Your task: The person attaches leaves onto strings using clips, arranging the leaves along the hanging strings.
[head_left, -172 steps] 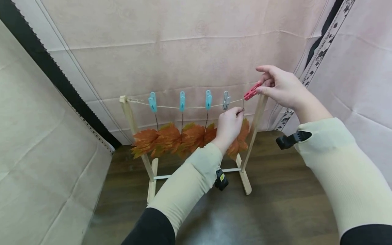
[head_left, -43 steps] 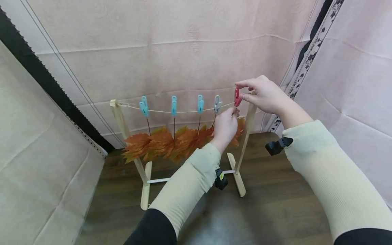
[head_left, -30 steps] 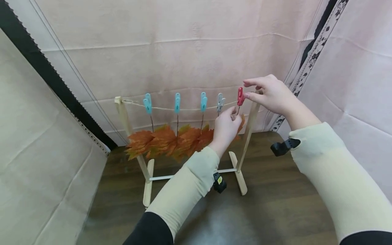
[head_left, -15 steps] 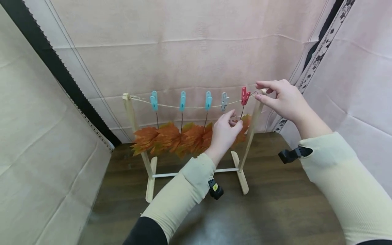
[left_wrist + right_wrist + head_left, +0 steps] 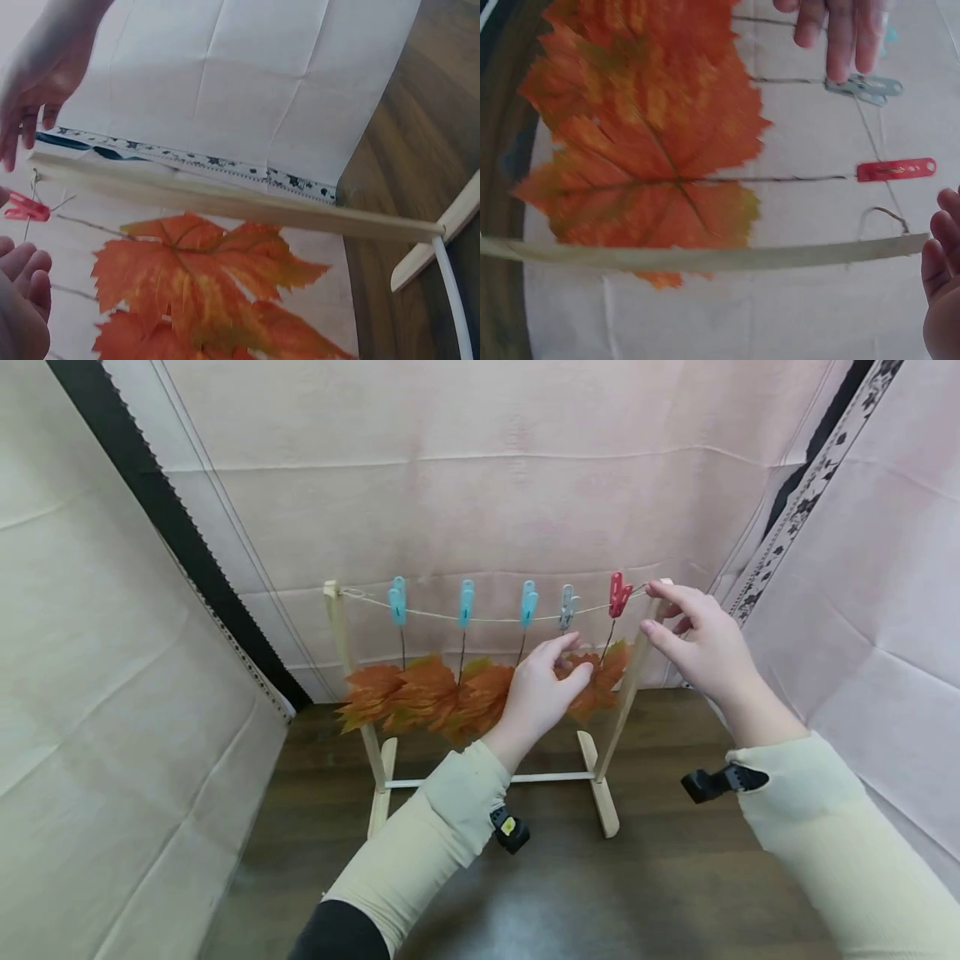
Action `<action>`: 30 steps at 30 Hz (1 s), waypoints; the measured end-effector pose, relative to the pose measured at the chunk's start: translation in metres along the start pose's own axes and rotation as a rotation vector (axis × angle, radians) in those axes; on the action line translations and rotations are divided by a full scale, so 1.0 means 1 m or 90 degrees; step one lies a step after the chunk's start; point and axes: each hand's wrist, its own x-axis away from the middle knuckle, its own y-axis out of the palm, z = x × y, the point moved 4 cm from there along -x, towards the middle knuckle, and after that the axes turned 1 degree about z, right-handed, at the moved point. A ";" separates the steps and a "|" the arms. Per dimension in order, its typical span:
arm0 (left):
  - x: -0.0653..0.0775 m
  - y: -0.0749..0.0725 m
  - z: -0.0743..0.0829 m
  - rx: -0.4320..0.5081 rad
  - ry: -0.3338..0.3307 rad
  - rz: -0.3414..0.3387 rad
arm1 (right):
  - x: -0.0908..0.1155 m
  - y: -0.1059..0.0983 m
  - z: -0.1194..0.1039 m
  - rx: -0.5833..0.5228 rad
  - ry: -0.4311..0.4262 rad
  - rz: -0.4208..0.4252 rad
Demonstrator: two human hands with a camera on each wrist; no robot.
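A red clothespin (image 5: 618, 595) is clipped on the string (image 5: 491, 620) near its right end, with the stem of an orange maple-like leaf (image 5: 609, 675) hanging from it. My left hand (image 5: 534, 700) hovers in front of the leaves, its fingers apart and holding nothing. Just right of the clothespin, my right hand (image 5: 705, 647) is near the top of the right post, fingers loosely bent; nothing is held. In the right wrist view the red clothespin (image 5: 896, 170) stands apart from both hands. My left hand hides part of the leaf row.
Three blue clothespins (image 5: 466, 602) and a grey one (image 5: 567, 607) hold more orange leaves (image 5: 420, 693) along the string. A wooden stand (image 5: 630, 681) with flat feet and a white crossbar (image 5: 551, 777) rests on the dark wooden table (image 5: 600, 893). Pale cloth walls (image 5: 510, 485) surround it.
The red clothespin has gone from my right hand's pinch to hanging on the string with its leaf. My left hand has let go of the stem; both hands have drawn back and lowered slightly.
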 end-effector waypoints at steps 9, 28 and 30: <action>0.023 -0.010 -0.013 -0.017 -0.018 -0.069 | 0.033 0.011 0.031 -0.051 0.075 0.047; 0.073 -0.038 -0.081 -0.248 0.076 -0.238 | 0.109 0.064 0.088 -0.174 0.191 0.056; 0.078 -0.047 -0.089 -0.304 0.111 -0.246 | 0.115 0.070 0.095 -0.160 0.203 0.031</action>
